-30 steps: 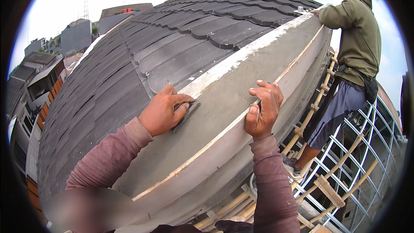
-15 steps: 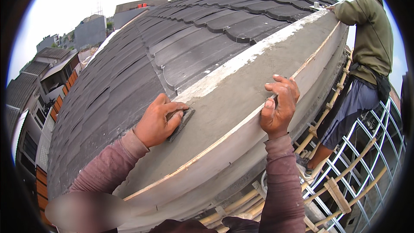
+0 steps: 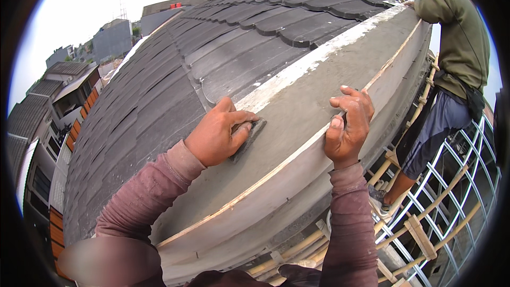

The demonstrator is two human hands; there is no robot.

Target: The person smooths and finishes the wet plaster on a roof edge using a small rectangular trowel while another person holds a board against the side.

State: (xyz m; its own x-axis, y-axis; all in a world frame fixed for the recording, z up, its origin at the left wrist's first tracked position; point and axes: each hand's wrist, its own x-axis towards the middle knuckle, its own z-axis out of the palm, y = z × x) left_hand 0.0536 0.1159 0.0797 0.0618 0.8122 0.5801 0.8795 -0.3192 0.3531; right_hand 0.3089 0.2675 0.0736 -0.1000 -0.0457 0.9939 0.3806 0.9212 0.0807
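Note:
My left hand (image 3: 219,134) is closed on a small dark, flat-faced float (image 3: 248,141), pressed against the wet grey mortar (image 3: 281,125) that tops the ledge. White dried material (image 3: 276,87) borders the mortar on the roof side. Along the ledge's outer side runs a long thin wooden board (image 3: 260,180), its upper edge level with the mortar. My right hand (image 3: 350,127) is curled over that edge, thumb and fingertips toward the mortar. The palm hides part of the board there.
Dark roof tiles (image 3: 159,106) slope up beyond the ledge. At the far right a person in a green hooded top (image 3: 459,48) leans on the ledge's far end. Below are bamboo poles (image 3: 380,172) and a metal lattice (image 3: 451,180). Neighbouring houses (image 3: 42,143) stand at left.
My left hand has slid the float up and right along the mortar. My right hand stays at the board's edge, with the view shifted slightly.

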